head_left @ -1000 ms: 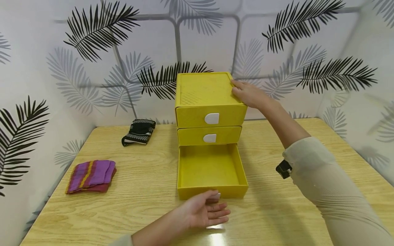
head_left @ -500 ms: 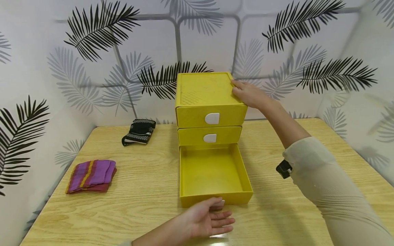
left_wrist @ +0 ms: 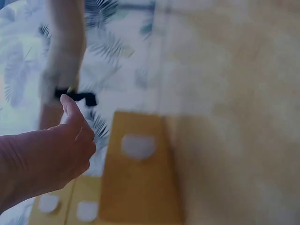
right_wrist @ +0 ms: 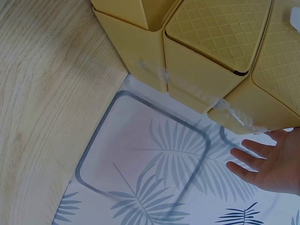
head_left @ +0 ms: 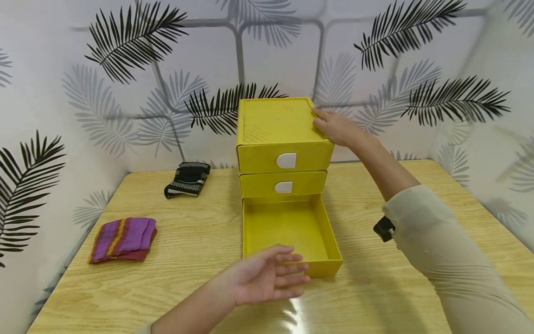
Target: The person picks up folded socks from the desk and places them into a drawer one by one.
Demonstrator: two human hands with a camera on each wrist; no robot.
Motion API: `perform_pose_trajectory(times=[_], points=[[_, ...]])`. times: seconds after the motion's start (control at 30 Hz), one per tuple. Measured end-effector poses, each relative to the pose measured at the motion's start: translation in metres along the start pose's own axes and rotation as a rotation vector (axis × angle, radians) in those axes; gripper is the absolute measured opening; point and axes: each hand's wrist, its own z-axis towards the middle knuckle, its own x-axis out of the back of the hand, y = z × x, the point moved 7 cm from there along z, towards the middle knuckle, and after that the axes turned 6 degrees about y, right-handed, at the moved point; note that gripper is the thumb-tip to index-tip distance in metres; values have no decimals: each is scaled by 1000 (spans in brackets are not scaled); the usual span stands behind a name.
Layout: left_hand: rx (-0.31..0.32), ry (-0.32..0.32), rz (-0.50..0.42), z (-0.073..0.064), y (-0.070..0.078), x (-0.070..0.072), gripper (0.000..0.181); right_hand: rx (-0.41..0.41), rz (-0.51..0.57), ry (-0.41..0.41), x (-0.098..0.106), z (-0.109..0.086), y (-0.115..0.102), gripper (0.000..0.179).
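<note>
A yellow stack of drawers (head_left: 275, 120) stands at the table's middle, its bottom drawer (head_left: 327, 268) pulled out and holding nothing. The two upper drawers are closed, each with a white pull. My left hand (head_left: 267, 278), palm up with fingers extended, hovers just in front of the pulled-out drawer and covers part of its front. The left wrist view shows that hand apart from the drawer's white pull (left_wrist: 138, 146). My right hand (head_left: 338, 129) rests on the stack's top right edge. In the right wrist view its fingers (right_wrist: 253, 159) spread loosely beside the stack's side.
A folded purple cloth (head_left: 123, 239) with yellow stripes lies on the wooden table (head_left: 187, 246) at left. Behind it is a folded black-and-white cloth (head_left: 188, 179). A leaf-patterned white covering (head_left: 275, 60) rises close behind the stack.
The bottom drawer came out further toward me, with my left hand at its pull. My left hand has since let go and moved up and left. My right hand stays put.
</note>
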Motion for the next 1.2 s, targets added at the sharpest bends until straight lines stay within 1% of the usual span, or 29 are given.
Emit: perform_pose_trajectory(times=[0.07,0.1,0.2,0.3,0.33,0.37,0.43,0.47,0.5,0.53,0.6,0.63,0.7,0.77,0.8,0.87,0.93,1.0,1.07,1.13,1.2], points=[[-68,17,10,-5,24,6,40,1,0,0,0,0,0,58],[-109,41,15,-5,37,11,35,1,0,0,0,0,0,58],[-234,129,29,-8,76,35,28,1,4,-2,-1,0,1,58],[-336,269,13,-7,111,68,22,-2,5,-5,0,0,2,58],[-369,317,22,-8,122,79,26,-3,7,-6,0,0,2,58],[-401,371,47,-8,131,90,29,-3,7,-6,0,0,2,58],[-462,507,139,-8,150,113,34,-3,8,-7,0,0,2,58],[-490,575,203,-7,158,125,38,-2,6,-5,0,0,2,58],[-519,646,289,-7,166,136,41,-2,5,-3,0,0,3,58],[-547,711,384,-6,174,146,44,0,6,-2,1,0,3,58],[-592,860,595,-6,188,167,40,2,1,2,1,1,3,58],[-608,921,704,-5,194,176,40,3,1,3,1,1,3,58],[-620,1018,947,-3,203,193,38,3,3,2,0,1,2,58],[-589,1075,1183,1,208,206,41,1,1,1,-1,1,2,58],[-564,1074,1288,5,209,212,44,1,2,1,-1,1,2,58],[-503,1040,1473,13,208,223,51,2,4,4,-1,0,1,57],[-437,995,1600,19,205,231,58,1,-2,8,-1,0,1,57],[-384,954,1677,25,201,239,61,3,-3,10,-1,0,0,57],[-345,918,1713,30,197,245,62,3,-6,8,-1,0,1,57],[-324,892,1737,34,194,248,63,5,-4,8,0,0,1,57],[-315,868,1764,37,192,248,62,2,0,9,1,0,3,57]])
